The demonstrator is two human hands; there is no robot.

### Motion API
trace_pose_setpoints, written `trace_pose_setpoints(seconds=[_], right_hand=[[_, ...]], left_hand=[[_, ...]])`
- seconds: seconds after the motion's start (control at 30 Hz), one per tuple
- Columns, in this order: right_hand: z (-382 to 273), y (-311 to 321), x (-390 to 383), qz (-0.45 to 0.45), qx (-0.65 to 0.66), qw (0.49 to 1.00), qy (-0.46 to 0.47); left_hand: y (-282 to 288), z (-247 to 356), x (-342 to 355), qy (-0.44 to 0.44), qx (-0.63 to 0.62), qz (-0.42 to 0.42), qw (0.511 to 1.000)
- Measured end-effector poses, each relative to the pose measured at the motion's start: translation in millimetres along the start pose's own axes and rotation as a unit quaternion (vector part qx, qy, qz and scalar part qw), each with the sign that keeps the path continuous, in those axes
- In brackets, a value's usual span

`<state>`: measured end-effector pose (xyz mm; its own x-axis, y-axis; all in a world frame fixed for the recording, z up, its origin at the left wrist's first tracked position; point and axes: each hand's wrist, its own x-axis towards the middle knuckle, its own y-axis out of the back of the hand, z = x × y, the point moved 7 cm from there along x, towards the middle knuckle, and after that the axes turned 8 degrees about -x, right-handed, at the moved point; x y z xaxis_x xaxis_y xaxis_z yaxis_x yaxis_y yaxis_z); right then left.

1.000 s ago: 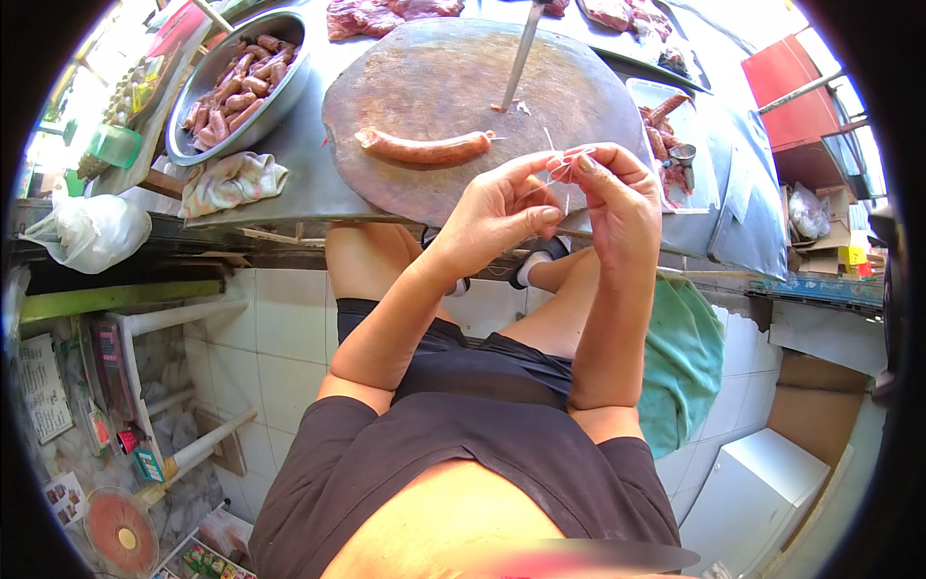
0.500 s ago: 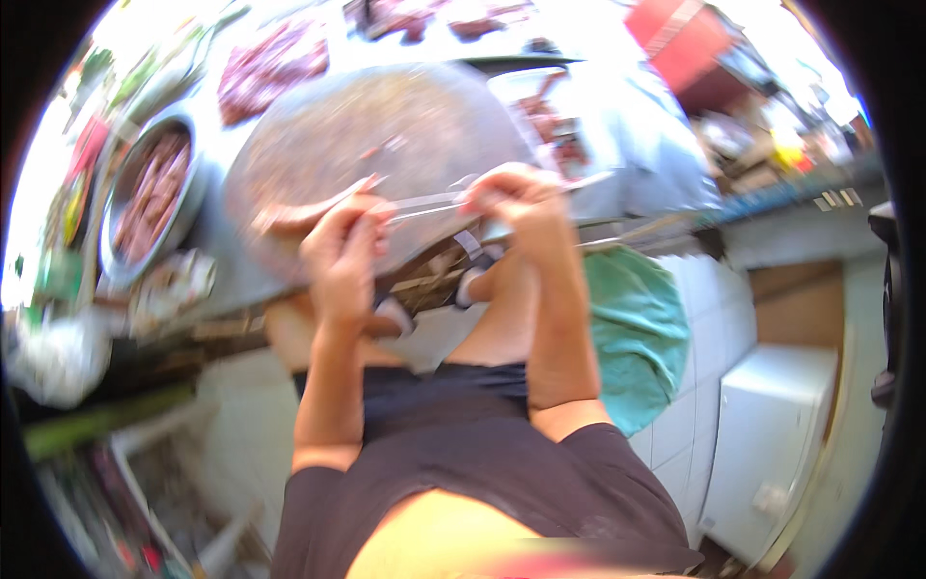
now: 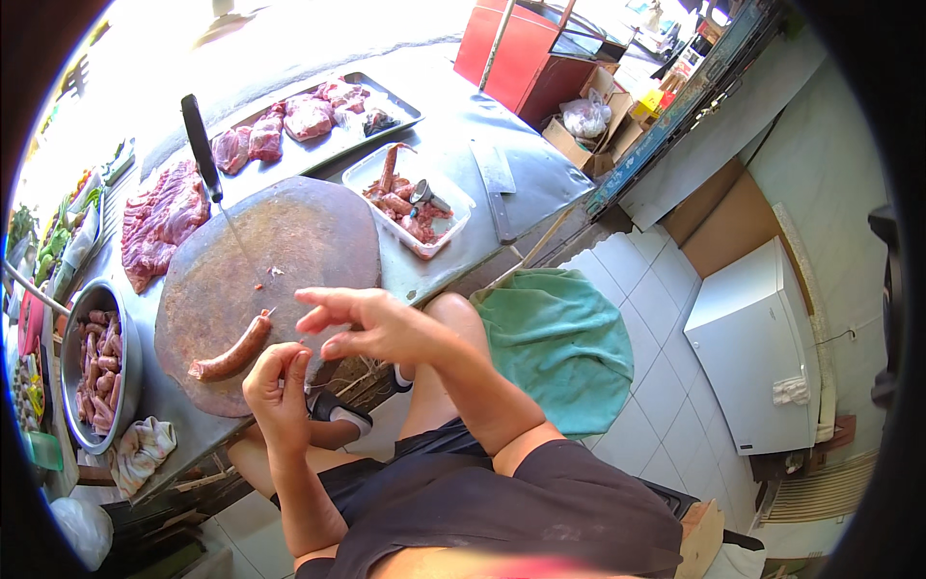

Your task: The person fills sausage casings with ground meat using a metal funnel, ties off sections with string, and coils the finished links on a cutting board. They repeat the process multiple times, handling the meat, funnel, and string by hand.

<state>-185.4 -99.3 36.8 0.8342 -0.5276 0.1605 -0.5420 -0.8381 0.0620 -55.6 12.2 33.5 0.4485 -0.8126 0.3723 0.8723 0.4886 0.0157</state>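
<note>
One curved sausage on a round wooden block; left hand pinched, contents unclear; right hand spread, seemingly empty.

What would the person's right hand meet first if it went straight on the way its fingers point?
The right hand would probably meet the nearer end of the sausage on the round chopping block first, though depth is unclear and it could pass above.
</note>
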Motion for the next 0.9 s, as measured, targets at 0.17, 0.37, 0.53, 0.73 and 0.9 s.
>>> trace_pose_setpoints(seconds=[0.17,0.37,0.53,0.73,0.9], right_hand=[[12,-34,4,-0.011,0.089,0.992,-0.087],[7,-39,3,-0.004,0.116,0.989,-0.094],[5,-44,5,-0.016,0.043,0.994,-0.1],[18,-32,-2,0.001,0.131,0.985,-0.109],[7,-5,-2,0.038,0.287,0.956,-0.045]], left_hand=[[-2,17,0,-0.038,0.052,0.023,0.998],[5,27,-5,-0.095,0.06,0.029,0.993],[1,40,-3,-0.171,0.094,0.038,0.98],[6,20,-1,0.011,0.022,-0.005,1.0],[0,17,1,-0.012,0.045,-0.07,0.996]])
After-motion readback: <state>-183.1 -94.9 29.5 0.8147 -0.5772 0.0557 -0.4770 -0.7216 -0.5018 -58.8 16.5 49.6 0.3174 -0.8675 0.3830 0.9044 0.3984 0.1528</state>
